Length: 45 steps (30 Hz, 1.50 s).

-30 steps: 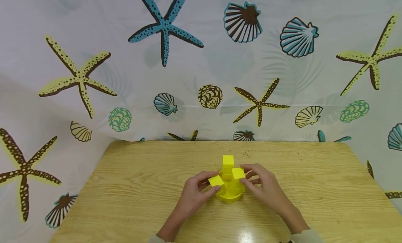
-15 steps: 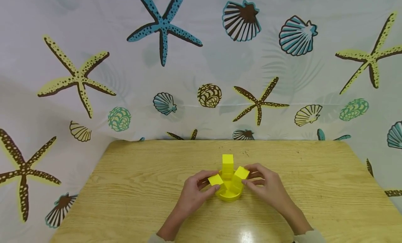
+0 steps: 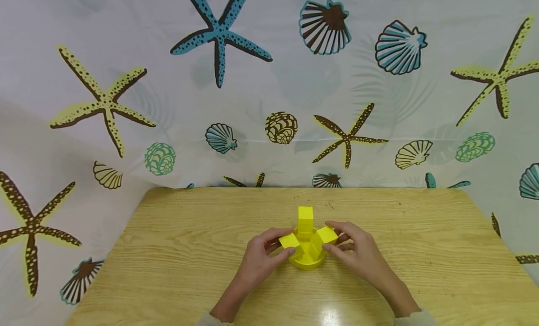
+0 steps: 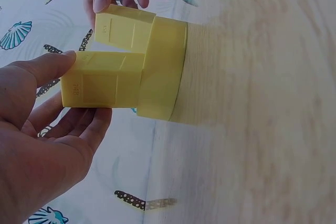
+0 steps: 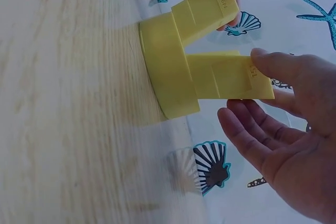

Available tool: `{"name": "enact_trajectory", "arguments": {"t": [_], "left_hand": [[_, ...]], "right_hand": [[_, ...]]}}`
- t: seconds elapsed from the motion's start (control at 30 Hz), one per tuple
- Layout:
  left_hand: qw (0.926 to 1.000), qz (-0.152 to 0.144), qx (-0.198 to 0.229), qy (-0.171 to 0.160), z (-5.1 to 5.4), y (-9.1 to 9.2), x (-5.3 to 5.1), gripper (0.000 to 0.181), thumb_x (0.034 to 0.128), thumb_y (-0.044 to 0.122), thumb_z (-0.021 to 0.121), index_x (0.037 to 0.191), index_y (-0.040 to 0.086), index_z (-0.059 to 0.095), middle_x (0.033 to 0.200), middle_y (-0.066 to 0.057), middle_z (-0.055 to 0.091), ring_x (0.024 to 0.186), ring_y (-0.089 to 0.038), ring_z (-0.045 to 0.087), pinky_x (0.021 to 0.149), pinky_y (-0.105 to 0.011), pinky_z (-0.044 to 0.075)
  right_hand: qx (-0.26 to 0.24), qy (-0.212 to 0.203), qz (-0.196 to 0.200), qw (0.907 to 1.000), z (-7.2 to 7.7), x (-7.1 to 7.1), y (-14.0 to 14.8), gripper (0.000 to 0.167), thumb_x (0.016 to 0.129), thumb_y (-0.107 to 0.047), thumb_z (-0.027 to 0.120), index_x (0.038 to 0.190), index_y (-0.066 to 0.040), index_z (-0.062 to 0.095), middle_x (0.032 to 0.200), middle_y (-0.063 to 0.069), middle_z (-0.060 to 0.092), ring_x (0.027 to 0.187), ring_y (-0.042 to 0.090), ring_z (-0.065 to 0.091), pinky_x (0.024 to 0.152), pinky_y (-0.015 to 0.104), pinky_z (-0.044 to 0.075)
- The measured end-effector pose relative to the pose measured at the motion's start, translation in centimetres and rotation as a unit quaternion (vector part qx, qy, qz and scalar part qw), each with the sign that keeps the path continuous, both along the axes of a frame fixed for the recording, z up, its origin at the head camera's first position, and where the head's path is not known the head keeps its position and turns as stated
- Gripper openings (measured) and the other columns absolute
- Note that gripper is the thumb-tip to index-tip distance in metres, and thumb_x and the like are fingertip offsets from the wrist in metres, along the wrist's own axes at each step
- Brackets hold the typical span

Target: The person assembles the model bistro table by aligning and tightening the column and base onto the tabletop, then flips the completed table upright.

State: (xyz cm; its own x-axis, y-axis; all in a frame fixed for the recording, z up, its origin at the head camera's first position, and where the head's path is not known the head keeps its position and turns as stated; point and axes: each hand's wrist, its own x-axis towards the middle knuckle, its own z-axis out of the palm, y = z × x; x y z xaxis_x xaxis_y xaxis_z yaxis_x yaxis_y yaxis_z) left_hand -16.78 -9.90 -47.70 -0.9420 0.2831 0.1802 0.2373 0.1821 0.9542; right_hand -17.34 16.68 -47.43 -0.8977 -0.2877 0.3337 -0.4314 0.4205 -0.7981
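A round, shallow yellow base (image 3: 307, 265) stands on the table with three yellow rectangular blocks rising from it. At its left, my left hand (image 3: 260, 258) pinches the left block (image 4: 100, 81) near the top between thumb and fingers; this block leans outward. Opposite, my right hand (image 3: 360, 253) grips the upper end of the right block (image 5: 231, 77), which also tilts away from the middle. Nothing touches the back block (image 3: 305, 217), which is upright. Both wrist views show the lower ends of the held blocks meeting the base's rim. Small raised marks show on the blocks.
The wooden table (image 3: 189, 237) carries the base near its middle. A white cloth (image 3: 261, 83) printed with starfish and shells hangs behind the table and along both sides.
The right block has swung outward to the right, its top tilting further from the middle, and my right hand has shifted slightly right with it. My left hand has hardly moved.
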Motion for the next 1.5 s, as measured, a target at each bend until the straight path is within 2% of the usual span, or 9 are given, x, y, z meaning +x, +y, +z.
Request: {"name": "enact_trajectory", "arguments": {"t": [0.2, 0.33, 0.5, 0.77, 0.93, 1.13, 1.3, 1.5], "left_hand": [[0.9999, -0.001, 0.013, -0.007, -0.1, 0.0, 0.0, 0.039, 0.0943, 0.005, 0.075, 0.132, -0.002, 0.065, 0.132, -0.016, 0.063, 0.127, -0.032, 0.06, 0.105, -0.032, 0.051], [0.9999, -0.002, 0.011, -0.007, -0.1, 0.0, 0.1, 0.039, 0.0942, 0.005, 0.075, 0.132, -0.002, 0.065, 0.132, -0.016, 0.063, 0.127, -0.033, 0.06, 0.104, -0.032, 0.052], [0.9999, -0.002, 0.008, -0.006, -0.1, 0.0, 0.1, 0.039, 0.0945, 0.005, 0.074, 0.132, -0.002, 0.065, 0.132, -0.016, 0.063, 0.127, -0.034, 0.06, 0.105, -0.033, 0.052], [0.9999, 0.0, 0.011, -0.006, 0.0, 0.1, 0.2, 0.039, 0.094, 0.004, 0.075, 0.131, -0.002, 0.066, 0.132, -0.016, 0.063, 0.127, -0.033, 0.06, 0.105, -0.033, 0.051], [0.9999, 0.001, 0.01, -0.006, 0.0, 0.1, 0.1, 0.039, 0.0939, 0.004, 0.075, 0.132, -0.002, 0.065, 0.132, -0.016, 0.063, 0.127, -0.033, 0.059, 0.105, -0.032, 0.051], [1.0, 0.003, 0.005, -0.005, 0.0, 0.0, 0.2, 0.04, 0.0941, 0.004, 0.075, 0.132, -0.003, 0.065, 0.133, -0.017, 0.063, 0.128, -0.035, 0.059, 0.104, -0.033, 0.051], [1.0, 0.003, 0.006, -0.003, 0.0, 0.0, 0.1, 0.039, 0.0944, 0.005, 0.074, 0.131, -0.002, 0.065, 0.133, -0.017, 0.063, 0.128, -0.035, 0.059, 0.104, -0.033, 0.051], [0.9999, 0.003, 0.01, -0.002, 0.0, 0.0, 0.0, 0.039, 0.0938, 0.005, 0.075, 0.131, -0.002, 0.066, 0.132, -0.017, 0.063, 0.127, -0.035, 0.059, 0.104, -0.033, 0.052]], "right_hand": [[-0.013, -0.004, 0.023, 0.9996, 0.2, 0.3, 0.6, 0.041, 0.096, -0.006, 0.073, 0.136, -0.007, 0.065, 0.129, 0.011, 0.066, 0.111, 0.03, 0.067, 0.083, 0.028, 0.062], [-0.029, -0.017, 0.03, 0.999, 0.3, 0.4, 0.9, 0.039, 0.096, -0.001, 0.07, 0.135, -0.003, 0.065, 0.134, 0.016, 0.065, 0.119, 0.034, 0.065, 0.089, 0.033, 0.06], [-0.045, -0.03, 0.016, 0.9984, 0.3, 0.5, 1.0, 0.036, 0.093, -0.006, 0.076, 0.128, -0.004, 0.068, 0.127, 0.015, 0.068, 0.111, 0.03, 0.069, 0.088, 0.032, 0.061], [-0.044, -0.04, 0.011, 0.9982, 0.3, 0.5, 1.0, 0.037, 0.085, -0.012, 0.086, 0.119, -0.01, 0.071, 0.116, 0.004, 0.07, 0.1, 0.021, 0.07, 0.083, 0.03, 0.062], [-0.03, -0.016, 0.007, 0.9994, 0.2, 0.5, 0.7, 0.037, 0.084, -0.011, 0.086, 0.118, -0.01, 0.072, 0.108, 0.002, 0.069, 0.093, 0.02, 0.07, 0.078, 0.028, 0.063], [-0.015, 0.021, -0.021, 0.9994, 0.2, 0.7, 0.1, 0.032, 0.081, -0.007, 0.088, 0.11, -0.008, 0.075, 0.094, -0.001, 0.066, 0.085, 0.022, 0.071, 0.074, 0.028, 0.063], [-0.003, 0.035, -0.046, 0.9983, 0.2, 0.7, -0.2, 0.032, 0.077, -0.003, 0.09, 0.106, -0.007, 0.076, 0.09, -0.003, 0.067, 0.08, 0.021, 0.071, 0.072, 0.027, 0.063], [0.007, 0.046, -0.058, 0.9972, 0.1, 0.8, -0.4, 0.031, 0.075, -0.002, 0.09, 0.103, -0.007, 0.076, 0.091, -0.002, 0.068, 0.077, 0.02, 0.071, 0.07, 0.027, 0.063]]}}
